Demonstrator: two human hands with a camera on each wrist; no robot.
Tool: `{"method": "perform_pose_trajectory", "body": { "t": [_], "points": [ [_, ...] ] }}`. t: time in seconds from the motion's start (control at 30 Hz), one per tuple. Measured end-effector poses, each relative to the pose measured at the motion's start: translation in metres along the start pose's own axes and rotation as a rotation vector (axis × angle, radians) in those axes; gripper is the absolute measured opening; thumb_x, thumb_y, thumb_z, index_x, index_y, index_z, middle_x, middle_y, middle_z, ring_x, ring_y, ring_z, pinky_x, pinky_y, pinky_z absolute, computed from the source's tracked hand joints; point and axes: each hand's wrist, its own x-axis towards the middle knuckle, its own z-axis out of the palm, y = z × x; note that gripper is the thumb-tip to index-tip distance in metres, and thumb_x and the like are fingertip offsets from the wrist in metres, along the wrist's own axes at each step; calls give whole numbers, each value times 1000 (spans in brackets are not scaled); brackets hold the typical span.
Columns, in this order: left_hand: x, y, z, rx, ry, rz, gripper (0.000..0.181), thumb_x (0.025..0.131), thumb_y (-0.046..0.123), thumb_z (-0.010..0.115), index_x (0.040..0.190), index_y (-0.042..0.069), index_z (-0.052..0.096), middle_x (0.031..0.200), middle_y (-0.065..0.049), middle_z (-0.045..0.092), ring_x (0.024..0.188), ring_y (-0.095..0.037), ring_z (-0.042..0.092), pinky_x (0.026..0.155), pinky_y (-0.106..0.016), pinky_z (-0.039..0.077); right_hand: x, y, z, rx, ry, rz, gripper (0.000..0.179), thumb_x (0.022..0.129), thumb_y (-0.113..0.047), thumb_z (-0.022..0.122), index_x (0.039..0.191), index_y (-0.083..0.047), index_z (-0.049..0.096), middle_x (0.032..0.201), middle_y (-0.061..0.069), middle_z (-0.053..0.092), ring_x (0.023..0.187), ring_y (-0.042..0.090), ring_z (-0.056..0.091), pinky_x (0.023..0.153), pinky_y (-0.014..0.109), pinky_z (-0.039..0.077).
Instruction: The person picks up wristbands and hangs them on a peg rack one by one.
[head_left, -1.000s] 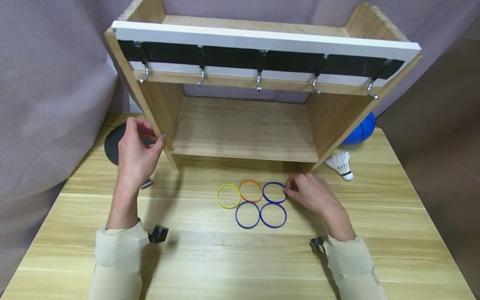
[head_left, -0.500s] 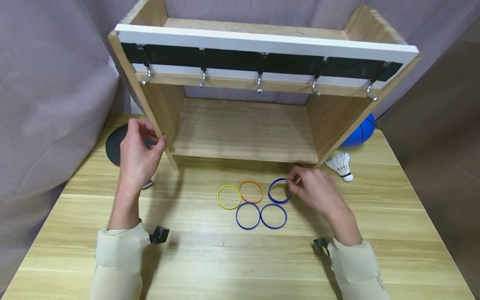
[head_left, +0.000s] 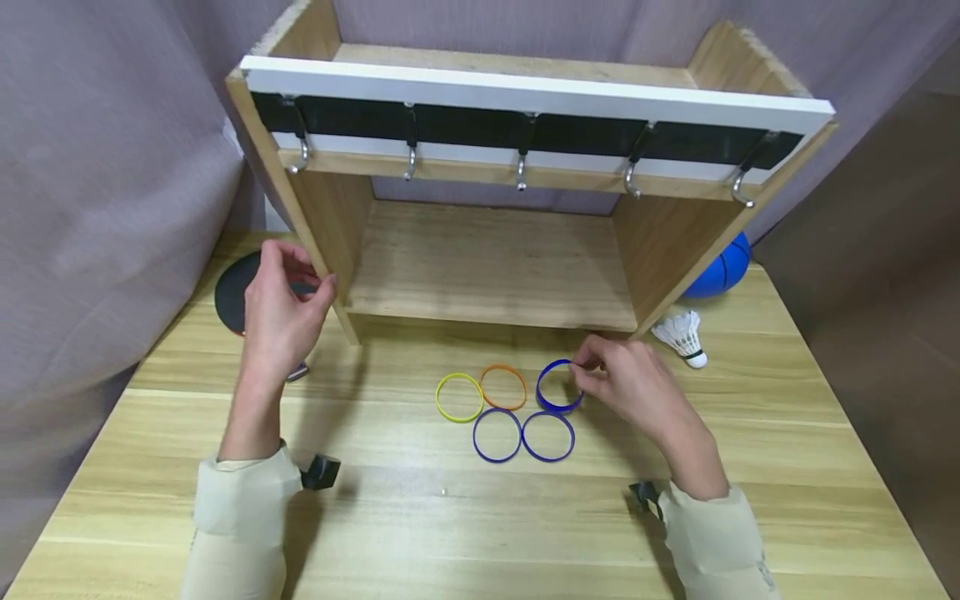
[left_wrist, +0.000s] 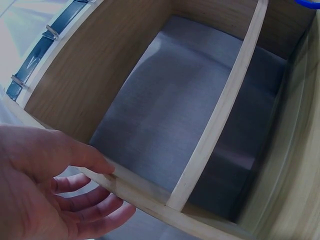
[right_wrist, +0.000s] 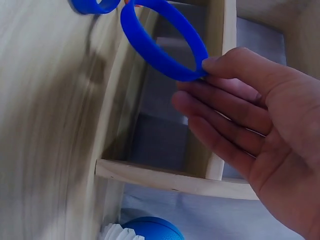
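Left hand [head_left: 285,312] gripped the left upright of the wooden shelf [head_left: 495,262], thumb on its front edge, fingers curled round outside. Right hand [head_left: 630,379] pinched a tilted blue ring [right_wrist: 150,47] between thumb and forefinger, just before the shelf's right upright. Yellow ring [head_left: 460,421], orange ring [head_left: 506,408] and two flat blue rings [head_left: 497,461] lay in front of the shelf; shuttlecock [head_left: 681,337], right of it.

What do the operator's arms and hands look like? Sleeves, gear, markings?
Left hand and right hand bare, no gloves. Left sleeve and right sleeve cream, ending short of the wrists. Small black devices at the cuffs: left device, right device. Dark marking on the right sleeve, unreadable. No cables visible.
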Motion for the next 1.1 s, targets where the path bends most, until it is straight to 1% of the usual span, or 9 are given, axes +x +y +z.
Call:
{"method": "perform_pose_trajectory", "body": {
  "t": [0.1,0.2,0.37,0.47,0.57,0.7,0.9,1.0,1.1],
  "points": [
    [0,0,-1,3,0,0,35,88,5,69,114,-2,47,101,-12,59,92,-21,63,67,-11,48,0,-5,-2,40,43,-8,11,81,-11,80,84,-14,70,82,-1,71,74,16,69,61,33,57],
    [0,0,-2,8,-1,-1,34,88,5,68,114,-2,47,101,-12,59,92,-21,62,67,-12,48,2,-12,-3,94,111,-56,12,80,-10,81,86,-13,71,83,-3,71,78,17,69,65,37,59],
    [1,-1,0,2,-3,-4,34,88,5,68,114,-2,47,101,-12,59,92,-21,62,68,-12,49,7,-30,1,182,244,-168,15,78,-6,81,89,-10,72,86,-4,72,79,14,68,67,34,59],
    [1,-1,2,0,-3,-1,34,88,6,68,113,-2,47,100,-12,59,91,-20,62,67,-12,49,12,-45,4,276,283,-173,15,79,-7,81,91,-13,73,88,-7,72,80,11,68,67,29,57],
    [1,-2,2,5,4,2,34,88,6,68,113,-2,47,100,-12,59,91,-20,63,67,-12,49,22,-65,7,397,303,-157,12,82,-12,80,92,-16,74,89,-11,71,82,8,68,70,28,56],
    [0,-2,2,12,18,4,33,87,6,68,113,-2,47,99,-11,59,90,-20,63,67,-12,48,44,-99,8,573,325,-131,9,84,-16,79,92,-16,75,88,-12,71,79,7,67,69,30,57],
    [0,-4,1,2,20,-1,34,87,5,69,112,-1,48,98,-11,60,89,-20,63,67,-12,49,78,-162,-10,902,336,-84,9,84,-3,76,92,-1,74,87,4,73,77,20,67,71,34,57],
    [0,-4,1,-1,23,3,34,86,5,69,112,-2,48,98,-11,61,90,-20,63,67,-14,49,95,-189,-15,1046,401,-130,10,83,4,74,92,7,71,88,12,72,78,27,67,71,38,56],
    [0,-4,2,0,29,16,34,85,5,70,111,-1,48,98,-11,62,89,-21,64,69,-18,49,114,-206,-10,1180,493,-198,11,83,7,73,94,10,70,90,15,72,81,29,69,73,40,58]
  ]
}}
